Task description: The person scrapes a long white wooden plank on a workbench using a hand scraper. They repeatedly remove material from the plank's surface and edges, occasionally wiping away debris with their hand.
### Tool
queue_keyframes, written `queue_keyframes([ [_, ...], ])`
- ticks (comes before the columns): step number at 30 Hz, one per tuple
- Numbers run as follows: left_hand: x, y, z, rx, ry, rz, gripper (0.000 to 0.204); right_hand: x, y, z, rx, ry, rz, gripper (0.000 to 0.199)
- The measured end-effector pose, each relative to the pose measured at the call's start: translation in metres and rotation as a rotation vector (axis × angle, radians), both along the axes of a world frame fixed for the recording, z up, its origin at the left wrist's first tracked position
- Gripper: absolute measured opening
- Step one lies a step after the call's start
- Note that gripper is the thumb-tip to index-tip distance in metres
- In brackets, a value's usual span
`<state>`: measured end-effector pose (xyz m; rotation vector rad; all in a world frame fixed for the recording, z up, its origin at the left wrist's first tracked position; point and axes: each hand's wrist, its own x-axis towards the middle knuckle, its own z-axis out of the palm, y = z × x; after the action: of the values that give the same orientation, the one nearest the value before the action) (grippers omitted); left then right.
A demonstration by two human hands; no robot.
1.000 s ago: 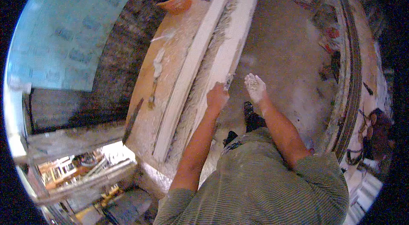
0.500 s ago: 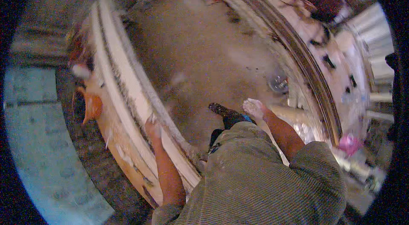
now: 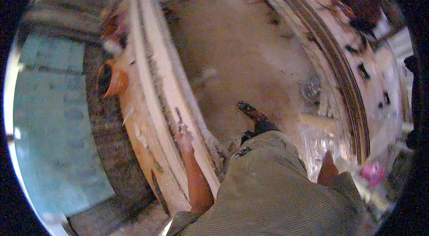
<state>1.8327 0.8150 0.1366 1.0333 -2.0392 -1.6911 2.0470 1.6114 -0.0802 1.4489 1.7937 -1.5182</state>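
Observation:
My left hand (image 3: 183, 135), dusted with white, is over the long pale ledge (image 3: 154, 52) to my left. Its fingers look closed on a thin dark stick-like tool (image 3: 178, 114), whose kind is too blurred to make out. My right forearm (image 3: 328, 171) reaches out to the right, toward a bright, shiny, crumpled sheet (image 3: 319, 144). Glare and blur hide the fingers of my right hand, so I cannot see whether they hold anything.
An orange container (image 3: 117, 79) stands on the outer side of the left ledge. Curving along the right is a dark-grooved ledge (image 3: 342, 70), with a round clear object (image 3: 310, 90) near it. A pink bundle (image 3: 373, 173) lies at the lower right. Another person (image 3: 359, 3) is at the upper right.
My right hand has swung from in front of my body out to the right. My left hand now has the thin dark tool at its fingers. The whole view has shifted.

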Motion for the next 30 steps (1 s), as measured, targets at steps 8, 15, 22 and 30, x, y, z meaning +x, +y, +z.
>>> queue_keyframes([
  [8, 0.134, 0.019, 0.015, -0.280, -0.144, 0.148, 0.040, -0.267, -0.152, -0.047, 0.397, 0.438, 1.165, 0.032],
  [15, 0.273, 0.063, 0.030, -0.543, -0.449, 0.140, 0.040, -0.398, -0.411, 0.039, -0.029, 0.338, 1.295, 0.036],
  [22, 0.322, 0.101, 0.037, -0.667, -0.659, 0.098, 0.042, -0.348, -0.544, 0.140, -0.336, 0.315, 1.548, 0.038],
  [30, 0.314, 0.071, 0.015, -0.651, -0.659, -0.041, 0.040, -0.308, -0.568, 0.158, -0.377, 0.156, 1.733, 0.039],
])
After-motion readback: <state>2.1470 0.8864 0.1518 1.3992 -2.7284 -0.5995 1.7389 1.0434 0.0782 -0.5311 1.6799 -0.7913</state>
